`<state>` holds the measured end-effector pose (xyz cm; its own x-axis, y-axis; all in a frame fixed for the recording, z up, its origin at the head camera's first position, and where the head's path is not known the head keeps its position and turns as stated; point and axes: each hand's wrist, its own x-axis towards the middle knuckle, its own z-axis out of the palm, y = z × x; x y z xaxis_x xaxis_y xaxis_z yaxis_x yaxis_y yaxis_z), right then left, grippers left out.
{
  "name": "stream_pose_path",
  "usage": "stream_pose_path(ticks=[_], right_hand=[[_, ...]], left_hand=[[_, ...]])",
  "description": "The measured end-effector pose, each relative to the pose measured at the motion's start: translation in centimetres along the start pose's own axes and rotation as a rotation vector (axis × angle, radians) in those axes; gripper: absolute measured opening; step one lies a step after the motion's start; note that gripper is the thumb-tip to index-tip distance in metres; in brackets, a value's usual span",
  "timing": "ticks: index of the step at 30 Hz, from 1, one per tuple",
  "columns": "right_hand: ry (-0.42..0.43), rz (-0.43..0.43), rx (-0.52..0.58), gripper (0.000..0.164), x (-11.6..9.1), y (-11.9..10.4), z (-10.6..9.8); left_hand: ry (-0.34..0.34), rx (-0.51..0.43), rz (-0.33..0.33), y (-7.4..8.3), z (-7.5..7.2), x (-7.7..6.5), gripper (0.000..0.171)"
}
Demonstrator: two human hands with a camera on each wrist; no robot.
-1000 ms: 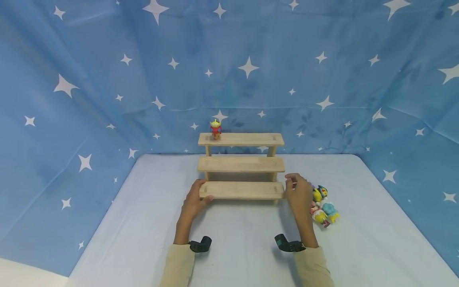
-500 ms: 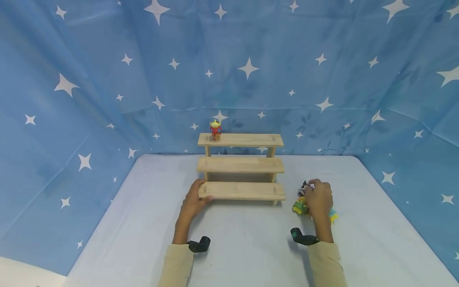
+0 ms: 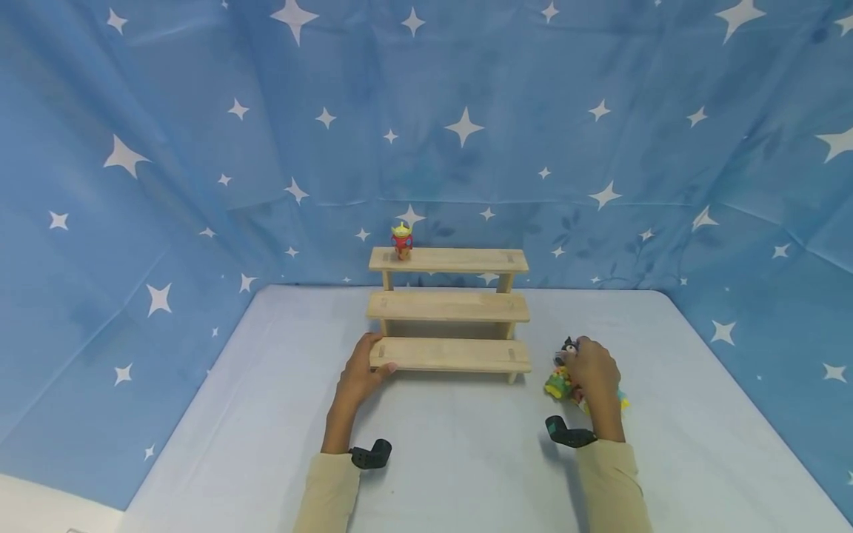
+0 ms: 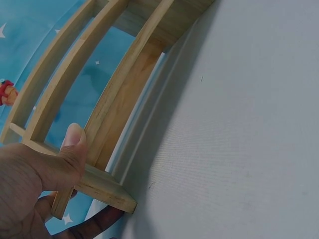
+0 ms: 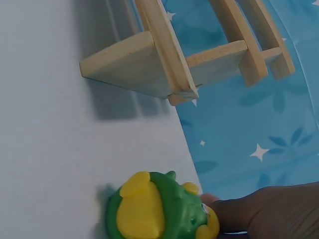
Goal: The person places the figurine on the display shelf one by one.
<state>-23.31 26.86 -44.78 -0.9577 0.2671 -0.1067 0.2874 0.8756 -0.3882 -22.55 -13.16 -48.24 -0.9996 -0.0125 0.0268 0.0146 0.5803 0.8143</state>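
Observation:
A three-tier wooden display stand [image 3: 449, 354] stands on the white table. My left hand [image 3: 360, 376] grips its left end at the lowest tier; in the left wrist view the thumb [image 4: 74, 137] lies by the board's edge, and fingers reach round the end panel. A red figurine with a yellow-green head [image 3: 402, 240] stands on the top tier, at its left. To the right of the stand, my right hand [image 3: 593, 370] is down among several toy figurines, its fingers at a dark-and-white figurine [image 3: 569, 349]. Whether they pinch one is hidden. A green-and-yellow figurine [image 5: 144, 206] lies close by.
A blue curtain with white stars [image 3: 460, 170] hangs behind and beside the table [image 3: 440, 444]. Other figurines in the pile are partly covered by the right hand. Each wrist wears a black camera mount.
My right hand has moved right from beside the stand to the figurines and lowered among them. The left hand stays on the stand's left end.

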Motion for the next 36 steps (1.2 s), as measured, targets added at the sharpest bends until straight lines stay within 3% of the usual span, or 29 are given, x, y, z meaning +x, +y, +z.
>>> stream_pose_path(ticks=[5,9,14,20,26,36], right_hand=[[-0.084,0.028,-0.025,0.059,0.4,0.0,-0.1],[-0.104,0.048,-0.036,0.06,0.7,-0.2,-0.1],[-0.059,0.029,-0.048,0.06,0.7,-0.4,-0.1],[0.031,-0.018,-0.025,0.059,0.6,-0.5,0.3],[0.086,-0.031,-0.008,0.047,0.5,-0.6,0.8],[0.047,-0.005,0.012,0.063,0.5,-0.7,0.9]], left_hand=[[-0.008,-0.007,-0.01,0.0,0.0,0.0,0.068],[-0.007,-0.012,-0.001,0.1,-0.2,0.1,0.067],[-0.009,-0.007,0.016,0.2,-0.3,0.2,0.066],[-0.008,-0.006,-0.032,0.3,-0.2,0.1,0.067],[-0.011,-0.009,-0.047,0.4,-0.1,0.1,0.068],[-0.008,-0.011,-0.03,0.0,0.0,0.2,0.067]])
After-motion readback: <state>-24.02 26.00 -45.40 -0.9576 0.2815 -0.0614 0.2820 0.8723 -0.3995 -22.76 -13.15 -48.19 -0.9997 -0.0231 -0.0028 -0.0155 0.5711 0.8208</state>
